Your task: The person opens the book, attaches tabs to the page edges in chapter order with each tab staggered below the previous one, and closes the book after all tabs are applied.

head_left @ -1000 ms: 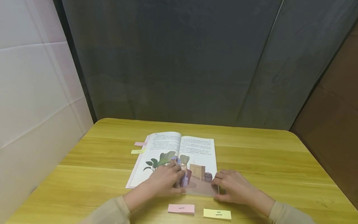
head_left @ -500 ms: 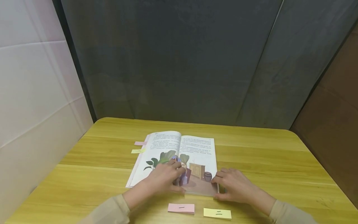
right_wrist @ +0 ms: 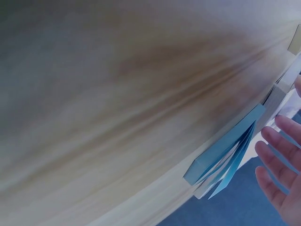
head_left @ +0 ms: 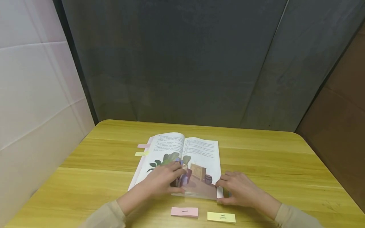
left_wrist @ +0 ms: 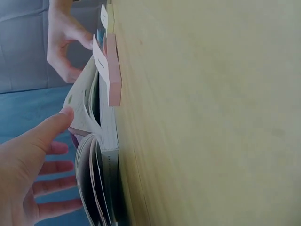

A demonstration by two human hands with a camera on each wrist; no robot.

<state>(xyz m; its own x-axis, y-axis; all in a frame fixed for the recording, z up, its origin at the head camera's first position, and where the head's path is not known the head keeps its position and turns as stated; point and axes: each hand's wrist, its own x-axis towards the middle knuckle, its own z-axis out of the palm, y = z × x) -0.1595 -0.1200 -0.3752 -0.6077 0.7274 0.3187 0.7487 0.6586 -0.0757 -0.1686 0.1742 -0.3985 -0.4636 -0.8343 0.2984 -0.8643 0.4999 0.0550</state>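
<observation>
A book (head_left: 168, 144) lies open on the table, plant and furniture pictures across its lower half. My left hand (head_left: 162, 177) is over its lower middle. In the left wrist view its thumb touches a bowed page (left_wrist: 82, 101), while its other fingers extend beside the left pages. My right hand (head_left: 240, 190) is at the lower right corner, its thumb and index finger apart at the page edge. Its other fingers look relaxed in the right wrist view, near a teal sticky pad (right_wrist: 225, 148). The right hand mostly hides that pad in the head view.
In front of the book lie a pink sticky pad (head_left: 184, 212) marked with one stroke and a yellow pad (head_left: 221, 217) marked with two. Pink (head_left: 143, 146) and yellow tabs (head_left: 141, 154) stick out from the book's left side. A dark partition (head_left: 182, 63) stands behind the table (head_left: 271, 155).
My left hand has moved slightly left. The right page has shifted left and bowed with it, baring a white strip beneath near the lower right corner. My right hand has hardly moved.
</observation>
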